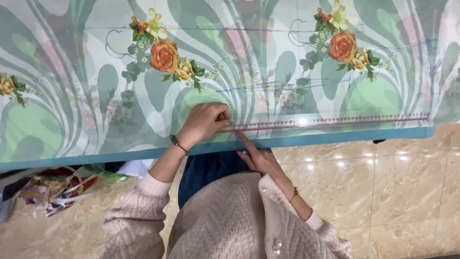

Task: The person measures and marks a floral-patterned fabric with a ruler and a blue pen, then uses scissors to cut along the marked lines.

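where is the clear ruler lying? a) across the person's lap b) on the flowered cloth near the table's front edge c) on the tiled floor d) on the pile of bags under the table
b: the clear ruler lies flat on the flowered cloth along the table's front edge, with the left hand resting at its left end and the right hand pointing a finger up to the same end.
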